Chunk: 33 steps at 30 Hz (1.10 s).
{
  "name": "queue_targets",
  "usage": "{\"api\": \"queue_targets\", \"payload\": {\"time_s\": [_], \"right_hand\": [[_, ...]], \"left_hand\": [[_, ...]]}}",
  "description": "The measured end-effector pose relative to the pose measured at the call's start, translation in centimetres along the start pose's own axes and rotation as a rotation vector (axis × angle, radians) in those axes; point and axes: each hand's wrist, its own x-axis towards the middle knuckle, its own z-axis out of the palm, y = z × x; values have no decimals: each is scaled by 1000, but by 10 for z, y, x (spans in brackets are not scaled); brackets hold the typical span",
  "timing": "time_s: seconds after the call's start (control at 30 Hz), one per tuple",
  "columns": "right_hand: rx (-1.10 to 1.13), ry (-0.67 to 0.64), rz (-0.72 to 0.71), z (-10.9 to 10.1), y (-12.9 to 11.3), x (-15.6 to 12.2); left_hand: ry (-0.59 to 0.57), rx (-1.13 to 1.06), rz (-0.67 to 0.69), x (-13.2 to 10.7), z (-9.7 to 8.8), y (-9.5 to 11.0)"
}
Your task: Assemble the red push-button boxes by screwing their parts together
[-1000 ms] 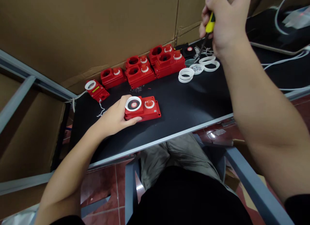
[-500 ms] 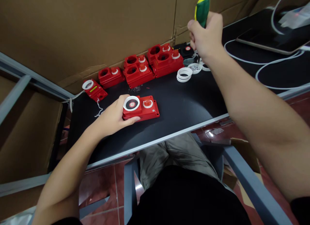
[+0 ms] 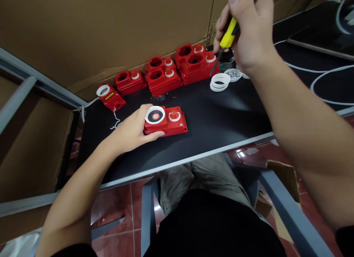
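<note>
My left hand (image 3: 132, 132) grips the left end of a red housing (image 3: 179, 128) lying on the black tabletop, thumb along the near side. A white ring (image 3: 146, 116) surrounds a black disc (image 3: 155, 117) on it; to the right is a red dome (image 3: 174, 115) with a white collar. Raised at the upper right, my right hand (image 3: 253, 37) is closed around a green-and-yellow screwdriver (image 3: 228, 37). Its thin shaft slants down and left above the table, apart from the held housing. Whether its tip carries a screw I cannot tell.
Several red housings (image 3: 163, 83) line the cardboard wall (image 3: 124, 31). A smaller red unit (image 3: 112, 99) with white string sits at left. Loose white rings (image 3: 220, 83) lie beside a white dish of small metal parts (image 3: 233, 75). White cables (image 3: 304, 69) run at right.
My right hand has turned and lifted the screwdriver from beside the small-parts dish, so its shaft now shows, pointing down-left. My left hand keeps its hold on the housing; the view has shifted slightly.
</note>
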Motion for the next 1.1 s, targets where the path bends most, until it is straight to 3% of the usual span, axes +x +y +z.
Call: {"api": "queue_targets", "payload": {"time_s": [0.17, 0.3, 0.37, 0.5, 0.67, 0.93, 1.1], "right_hand": [[-91, -247, 44, 16, -19, -28], [-142, -604, 84, 36, -51, -52], [-61, -690, 122, 45, -68, -62], [85, -649, 185, 56, -86, -74], [126, -512, 132, 57, -89, -77], [110, -654, 125, 52, -93, -73], [27, -651, 123, 54, -97, -75]], "left_hand": [[-2, -1, -3, 0, 1, 1], [-5, -13, 3, 0, 2, 1], [-2, -18, 8, 0, 2, 1], [-2, -15, 13, 0, 1, 1], [-2, -14, 25, 0, 2, 1], [-2, 6, 51, 0, 3, -1], [1, 32, 75, 0, 2, -3]]}}
